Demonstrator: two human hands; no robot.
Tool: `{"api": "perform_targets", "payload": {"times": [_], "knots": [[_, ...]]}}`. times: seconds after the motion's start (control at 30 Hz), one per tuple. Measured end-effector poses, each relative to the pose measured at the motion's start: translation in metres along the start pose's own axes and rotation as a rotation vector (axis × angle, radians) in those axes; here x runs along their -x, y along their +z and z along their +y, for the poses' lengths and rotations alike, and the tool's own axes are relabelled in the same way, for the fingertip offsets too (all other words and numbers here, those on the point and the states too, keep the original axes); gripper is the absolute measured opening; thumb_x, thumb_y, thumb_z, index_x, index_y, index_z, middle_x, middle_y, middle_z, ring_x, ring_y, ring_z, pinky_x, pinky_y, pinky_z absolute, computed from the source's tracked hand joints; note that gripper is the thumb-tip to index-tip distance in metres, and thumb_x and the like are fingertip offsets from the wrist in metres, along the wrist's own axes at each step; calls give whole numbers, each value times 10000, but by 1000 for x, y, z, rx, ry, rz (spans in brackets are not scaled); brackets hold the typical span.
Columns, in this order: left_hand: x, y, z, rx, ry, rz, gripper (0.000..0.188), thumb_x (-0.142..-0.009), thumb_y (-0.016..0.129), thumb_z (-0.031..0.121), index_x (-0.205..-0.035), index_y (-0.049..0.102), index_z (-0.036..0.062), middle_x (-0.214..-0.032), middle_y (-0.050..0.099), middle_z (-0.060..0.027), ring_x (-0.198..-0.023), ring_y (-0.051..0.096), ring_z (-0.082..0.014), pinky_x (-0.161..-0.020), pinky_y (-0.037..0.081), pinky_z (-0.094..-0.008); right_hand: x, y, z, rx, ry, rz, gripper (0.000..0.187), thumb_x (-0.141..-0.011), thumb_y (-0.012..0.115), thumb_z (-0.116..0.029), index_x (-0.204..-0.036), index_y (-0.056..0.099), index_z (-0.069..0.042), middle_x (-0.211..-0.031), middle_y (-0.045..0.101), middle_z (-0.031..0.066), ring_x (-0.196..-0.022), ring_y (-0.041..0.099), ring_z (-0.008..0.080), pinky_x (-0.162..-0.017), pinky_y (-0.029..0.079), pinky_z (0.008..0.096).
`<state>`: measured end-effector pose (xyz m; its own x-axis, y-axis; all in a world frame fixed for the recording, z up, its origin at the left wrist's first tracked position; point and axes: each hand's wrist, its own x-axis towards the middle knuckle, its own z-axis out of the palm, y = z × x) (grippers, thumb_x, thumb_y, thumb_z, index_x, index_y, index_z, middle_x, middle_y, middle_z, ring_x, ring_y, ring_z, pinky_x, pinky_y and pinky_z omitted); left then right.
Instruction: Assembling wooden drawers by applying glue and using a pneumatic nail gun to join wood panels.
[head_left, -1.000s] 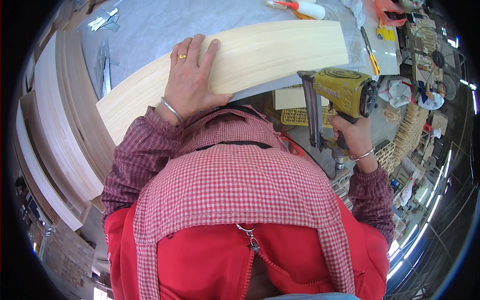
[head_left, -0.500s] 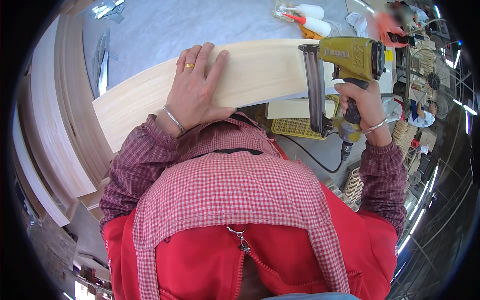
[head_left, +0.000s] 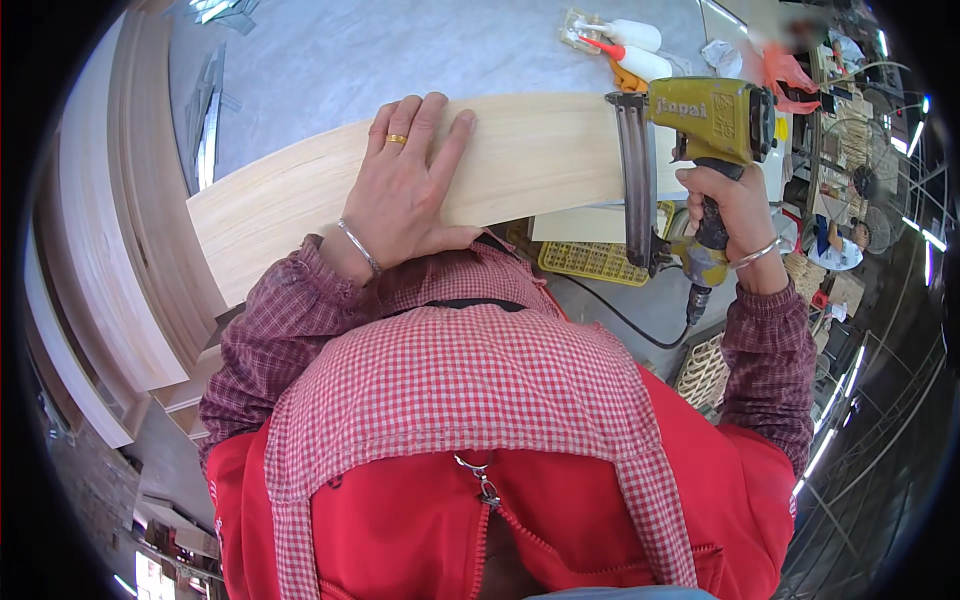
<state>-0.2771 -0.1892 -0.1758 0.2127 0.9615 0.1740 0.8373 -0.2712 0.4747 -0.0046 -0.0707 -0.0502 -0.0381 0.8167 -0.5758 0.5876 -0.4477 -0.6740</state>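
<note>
A long pale wooden board (head_left: 540, 150) lies across the near edge of the grey worktable. My left hand (head_left: 412, 185) rests flat on its middle, fingers spread, thumb at the near edge. My right hand (head_left: 735, 205) is wrapped round the handle of an olive-green pneumatic nail gun (head_left: 705, 120). The gun's nose and dark magazine (head_left: 636, 185) stand at the right part of the board; whether the nose touches the wood I cannot tell. A black air hose (head_left: 625, 325) runs from the handle's base.
Stacked wooden panels (head_left: 95, 220) stand on the left. White glue bottles (head_left: 640, 62), one with a red nozzle, lie at the back of the worktable (head_left: 400, 60). Metal strips (head_left: 207, 120) lie back left. A yellow plastic crate (head_left: 595, 262) sits below the board's near edge. Another person (head_left: 838, 245) is far right.
The board sits slightly lower in the picture, its right part most. My left hand has shifted a little to the right. The nail gun stays in my right hand, slightly further right.
</note>
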Motion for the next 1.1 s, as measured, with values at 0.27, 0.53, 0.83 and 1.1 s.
{"api": "perform_targets", "payload": {"times": [0.27, 0.53, 0.83, 1.1], "knots": [[0, 1, -1, -19, 25, 7, 957, -547, 708, 506, -1294, 353, 24, -1273, 333, -260, -1189, 320, -412, -1050, 179, -485, 3, 5, -4, 28, -10, 24, 108, -698, 610, -46, -773, 567, 18, -479, 488, 37, -362, 387, 98, -358, 327, 208], [-1, 14, -3, -25, -12, -6, 975, -537, 719, 518, -1298, 349, 33, -1283, 328, -249, -1198, 315, -404, -1058, 175, -471, -14, 1, -2, 123, -57, -62, 221, -711, 598, -39, -918, 580, 35, -509, 475, 16, -393, 387, 77, -378, 328, 190], [13, -9, -29, -117, 28, -25, 984, -510, 740, 520, -1304, 357, 82, -1302, 328, -201, -1209, 311, -382, -1070, 181, -458, 4, 1, 1, -8, -23, -29, 220, -718, 593, -34, -927, 582, 33, -500, 473, 15, -396, 382, 77, -383, 321, 185], [65, -36, -58, -107, -25, 6, 985, -479, 768, 488, -1297, 372, 109, -1291, 336, -176, -1193, 321, -372, -1059, 205, -462, 43, 86, -22, -10, -66, -137, 192, -717, 607, -39, -888, 573, 42, -501, 482, 20, -384, 380, 79, -378, 321, 184]]}}
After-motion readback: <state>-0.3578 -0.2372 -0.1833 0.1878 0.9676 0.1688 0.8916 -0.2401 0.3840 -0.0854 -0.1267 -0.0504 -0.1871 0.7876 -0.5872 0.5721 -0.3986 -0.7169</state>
